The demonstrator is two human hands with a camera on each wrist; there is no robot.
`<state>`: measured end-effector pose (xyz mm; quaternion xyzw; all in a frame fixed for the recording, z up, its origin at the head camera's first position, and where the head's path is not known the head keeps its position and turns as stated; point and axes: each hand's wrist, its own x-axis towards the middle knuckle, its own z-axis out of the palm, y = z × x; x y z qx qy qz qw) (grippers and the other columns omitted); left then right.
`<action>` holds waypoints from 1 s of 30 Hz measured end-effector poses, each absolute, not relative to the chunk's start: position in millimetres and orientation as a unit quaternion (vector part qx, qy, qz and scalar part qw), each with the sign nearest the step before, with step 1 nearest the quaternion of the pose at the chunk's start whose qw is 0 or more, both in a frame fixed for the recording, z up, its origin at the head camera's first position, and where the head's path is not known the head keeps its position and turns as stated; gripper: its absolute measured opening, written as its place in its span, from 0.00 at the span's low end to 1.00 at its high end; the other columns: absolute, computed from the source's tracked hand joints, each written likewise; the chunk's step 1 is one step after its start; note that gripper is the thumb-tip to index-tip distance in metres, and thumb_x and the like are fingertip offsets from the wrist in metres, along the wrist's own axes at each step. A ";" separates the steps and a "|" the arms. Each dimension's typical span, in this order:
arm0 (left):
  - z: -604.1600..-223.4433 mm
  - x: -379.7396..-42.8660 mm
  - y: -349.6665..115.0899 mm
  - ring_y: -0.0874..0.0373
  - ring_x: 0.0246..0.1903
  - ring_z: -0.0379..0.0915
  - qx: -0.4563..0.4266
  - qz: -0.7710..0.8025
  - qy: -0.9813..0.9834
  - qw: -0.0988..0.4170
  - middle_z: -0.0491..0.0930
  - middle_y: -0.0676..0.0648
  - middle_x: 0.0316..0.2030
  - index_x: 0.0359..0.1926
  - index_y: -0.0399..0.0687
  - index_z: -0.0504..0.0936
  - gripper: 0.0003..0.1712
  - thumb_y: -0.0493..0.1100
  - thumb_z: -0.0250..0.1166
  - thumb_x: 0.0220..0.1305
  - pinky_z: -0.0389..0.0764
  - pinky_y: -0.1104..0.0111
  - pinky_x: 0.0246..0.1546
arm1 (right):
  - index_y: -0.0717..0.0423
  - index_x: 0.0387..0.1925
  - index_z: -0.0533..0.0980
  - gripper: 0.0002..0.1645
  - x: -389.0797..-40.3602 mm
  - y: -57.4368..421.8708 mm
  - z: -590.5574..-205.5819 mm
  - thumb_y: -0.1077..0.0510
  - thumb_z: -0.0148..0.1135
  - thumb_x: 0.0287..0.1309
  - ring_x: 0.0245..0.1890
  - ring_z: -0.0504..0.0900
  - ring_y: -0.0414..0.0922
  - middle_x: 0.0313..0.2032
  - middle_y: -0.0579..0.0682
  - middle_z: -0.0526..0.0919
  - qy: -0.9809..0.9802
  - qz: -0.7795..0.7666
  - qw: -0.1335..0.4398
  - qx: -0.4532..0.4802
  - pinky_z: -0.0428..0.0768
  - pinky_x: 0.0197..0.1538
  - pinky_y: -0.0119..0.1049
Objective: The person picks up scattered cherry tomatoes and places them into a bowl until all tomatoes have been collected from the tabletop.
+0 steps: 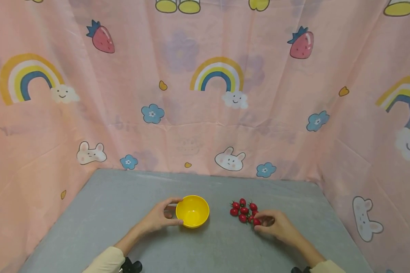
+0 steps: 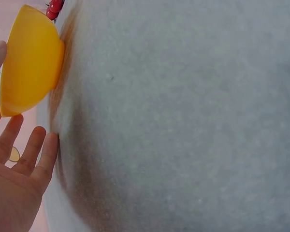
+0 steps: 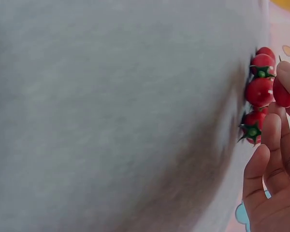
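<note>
My left hand [image 1: 156, 219] grips a small yellow bowl [image 1: 193, 211] by its left side, thumb and index finger spread along the rim. The bowl stands upright on the grey tabletop, and its inside shows nothing in it. On the right, my right hand [image 1: 281, 228] pinches a red cherry tomato [image 3: 283, 94] between thumb and fingertips. That tomato sits above the table at the near right edge of a cluster of cherry tomatoes [image 1: 243, 211] with green stems. In the right wrist view, the other fingers extend below the pinched tomato.
The grey table [image 1: 222, 250] reaches back to a pink curtain [image 1: 205, 144] printed with rainbows, strawberries and rabbits. The curtain also closes off both sides. A strip of bare tabletop lies between bowl and tomatoes.
</note>
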<state>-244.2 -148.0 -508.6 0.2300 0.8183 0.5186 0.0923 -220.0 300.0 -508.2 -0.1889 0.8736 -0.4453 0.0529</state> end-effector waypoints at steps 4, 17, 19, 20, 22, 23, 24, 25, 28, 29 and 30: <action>-508.5 -244.6 -147.2 0.41 0.59 0.73 0.223 0.519 0.820 0.094 0.71 0.39 0.65 0.68 0.42 0.72 0.39 0.43 0.78 0.59 0.79 0.51 0.54 | 0.56 0.45 0.85 0.15 -224.4 294.7 -504.4 0.56 0.77 0.56 0.31 0.80 0.42 0.36 0.45 0.84 0.871 -0.451 0.028 -0.192 0.81 0.34 0.34; -509.2 -246.5 -147.6 0.41 0.58 0.74 0.227 0.514 0.823 0.087 0.72 0.39 0.65 0.68 0.44 0.73 0.39 0.45 0.78 0.58 0.81 0.53 0.53 | 0.58 0.46 0.85 0.17 -236.3 272.0 -491.6 0.55 0.76 0.57 0.30 0.79 0.45 0.31 0.46 0.83 0.863 -0.472 0.008 -0.183 0.80 0.33 0.34; -509.5 -246.7 -148.0 0.41 0.58 0.74 0.228 0.515 0.822 0.085 0.72 0.40 0.65 0.68 0.44 0.73 0.39 0.45 0.78 0.58 0.81 0.53 0.53 | 0.57 0.46 0.85 0.17 -238.1 267.0 -489.7 0.55 0.76 0.57 0.30 0.79 0.46 0.31 0.46 0.83 0.861 -0.474 0.011 -0.187 0.79 0.32 0.34; -509.7 -246.8 -148.3 0.42 0.58 0.74 0.227 0.515 0.822 0.085 0.72 0.41 0.65 0.68 0.45 0.73 0.39 0.45 0.78 0.58 0.81 0.54 0.53 | 0.57 0.46 0.85 0.17 -239.1 264.3 -488.9 0.55 0.77 0.57 0.30 0.79 0.46 0.30 0.47 0.82 0.859 -0.477 0.012 -0.188 0.79 0.30 0.34; -510.3 -247.3 -148.9 0.43 0.58 0.74 0.228 0.514 0.823 0.085 0.72 0.41 0.65 0.68 0.46 0.73 0.39 0.46 0.78 0.58 0.81 0.55 0.53 | 0.57 0.46 0.85 0.17 -241.1 258.4 -487.3 0.55 0.77 0.57 0.29 0.79 0.46 0.30 0.47 0.83 0.855 -0.481 0.011 -0.194 0.78 0.28 0.34; -510.7 -247.5 -149.1 0.43 0.58 0.74 0.228 0.514 0.822 0.086 0.72 0.42 0.65 0.68 0.46 0.73 0.39 0.46 0.78 0.58 0.81 0.55 0.53 | 0.58 0.46 0.85 0.17 -242.5 255.5 -486.6 0.55 0.77 0.56 0.29 0.79 0.46 0.30 0.47 0.83 0.853 -0.483 0.011 -0.198 0.78 0.28 0.34; -511.3 -247.8 -149.3 0.43 0.58 0.74 0.228 0.514 0.822 0.087 0.72 0.42 0.65 0.68 0.46 0.73 0.39 0.46 0.78 0.58 0.81 0.55 0.53 | 0.58 0.46 0.85 0.17 -243.6 252.4 -486.0 0.55 0.77 0.56 0.29 0.79 0.46 0.30 0.47 0.83 0.853 -0.482 0.010 -0.201 0.78 0.28 0.34; -512.0 -248.1 -149.6 0.43 0.58 0.74 0.228 0.513 0.823 0.088 0.72 0.43 0.65 0.68 0.46 0.73 0.39 0.46 0.78 0.58 0.81 0.55 0.53 | 0.58 0.46 0.85 0.18 -245.0 249.3 -485.5 0.55 0.77 0.56 0.29 0.79 0.46 0.30 0.47 0.83 0.851 -0.484 0.011 -0.203 0.79 0.29 0.34; -513.2 -248.6 -150.1 0.44 0.58 0.74 0.226 0.512 0.824 0.090 0.73 0.44 0.65 0.68 0.48 0.73 0.39 0.47 0.78 0.58 0.81 0.55 0.53 | 0.57 0.46 0.85 0.18 -249.3 239.6 -484.7 0.54 0.78 0.56 0.29 0.79 0.46 0.30 0.46 0.83 0.852 -0.481 0.010 -0.205 0.80 0.30 0.34; -513.5 -248.9 -150.2 0.45 0.58 0.75 0.226 0.511 0.824 0.090 0.73 0.44 0.65 0.68 0.48 0.73 0.39 0.47 0.78 0.58 0.81 0.56 0.53 | 0.55 0.46 0.85 0.17 -250.7 236.1 -484.5 0.54 0.78 0.56 0.30 0.79 0.46 0.31 0.46 0.83 0.854 -0.478 0.009 -0.204 0.80 0.31 0.34; -513.8 -249.3 -150.4 0.45 0.58 0.75 0.226 0.510 0.825 0.089 0.73 0.44 0.65 0.68 0.48 0.73 0.39 0.47 0.78 0.58 0.81 0.56 0.53 | 0.55 0.46 0.85 0.17 -252.2 232.7 -484.4 0.54 0.77 0.56 0.30 0.79 0.46 0.31 0.45 0.83 0.854 -0.477 0.009 -0.206 0.80 0.32 0.34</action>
